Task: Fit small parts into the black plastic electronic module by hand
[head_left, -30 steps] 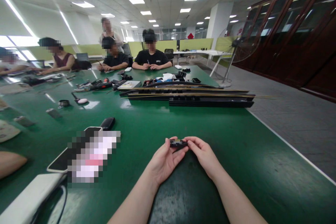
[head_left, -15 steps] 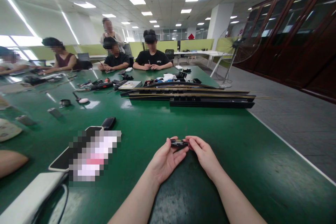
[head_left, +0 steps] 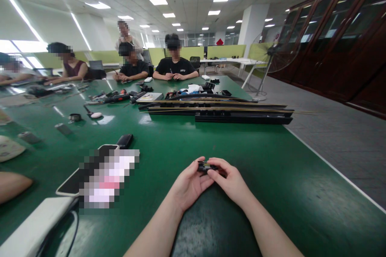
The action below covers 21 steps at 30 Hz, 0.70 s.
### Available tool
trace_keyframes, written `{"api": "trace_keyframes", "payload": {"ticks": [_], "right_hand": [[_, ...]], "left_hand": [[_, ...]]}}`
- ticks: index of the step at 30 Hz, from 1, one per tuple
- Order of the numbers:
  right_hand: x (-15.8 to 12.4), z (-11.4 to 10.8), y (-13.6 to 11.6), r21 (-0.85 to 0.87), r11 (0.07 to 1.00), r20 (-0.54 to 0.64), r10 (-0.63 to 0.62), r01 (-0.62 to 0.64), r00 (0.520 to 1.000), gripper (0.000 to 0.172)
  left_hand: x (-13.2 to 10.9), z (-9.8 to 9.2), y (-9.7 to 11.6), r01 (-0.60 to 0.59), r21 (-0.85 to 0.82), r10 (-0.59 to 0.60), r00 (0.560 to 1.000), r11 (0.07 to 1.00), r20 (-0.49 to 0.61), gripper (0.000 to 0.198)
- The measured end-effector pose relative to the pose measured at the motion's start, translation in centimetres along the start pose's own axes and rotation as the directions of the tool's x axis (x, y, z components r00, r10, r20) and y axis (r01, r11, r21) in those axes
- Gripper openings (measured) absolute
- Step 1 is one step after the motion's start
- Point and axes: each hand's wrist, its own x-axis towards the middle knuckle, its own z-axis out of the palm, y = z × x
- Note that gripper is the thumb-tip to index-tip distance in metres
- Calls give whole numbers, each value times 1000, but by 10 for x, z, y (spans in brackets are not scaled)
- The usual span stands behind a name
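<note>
A small black part point(head_left: 204, 166) with a bit of brass on it is pinched between both my hands just above the green table point(head_left: 271, 160). My left hand point(head_left: 190, 184) grips its left end with thumb and fingers closed. My right hand point(head_left: 230, 182) closes over its right end, and its fingers cover much of the part. The two hands touch each other around it.
A phone point(head_left: 72, 182), a small black case point(head_left: 124, 141) and a white box point(head_left: 30, 229) with a cable lie at the left. Long black rails point(head_left: 241, 117) with brass rods cross the table farther back. Several people sit at the far end. Another person's arm point(head_left: 12, 186) rests at the left edge.
My right hand has slid left over the part, hiding more of it, and the part now sits tilted and a little lower. My left hand has barely moved.
</note>
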Motion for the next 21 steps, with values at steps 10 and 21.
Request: {"api": "trace_keyframes", "payload": {"ticks": [10, 21], "right_hand": [[-3, 1, -5, -133, 990, 76, -41, 51, 996, 17], [-2, 2, -6, -63, 998, 69, 14, -10, 998, 21]], "left_hand": [[2, -4, 4, 104, -98, -105, 995, 990, -3, 40], [0, 1, 3, 80, -84, -78, 997, 993, 16, 36]]}}
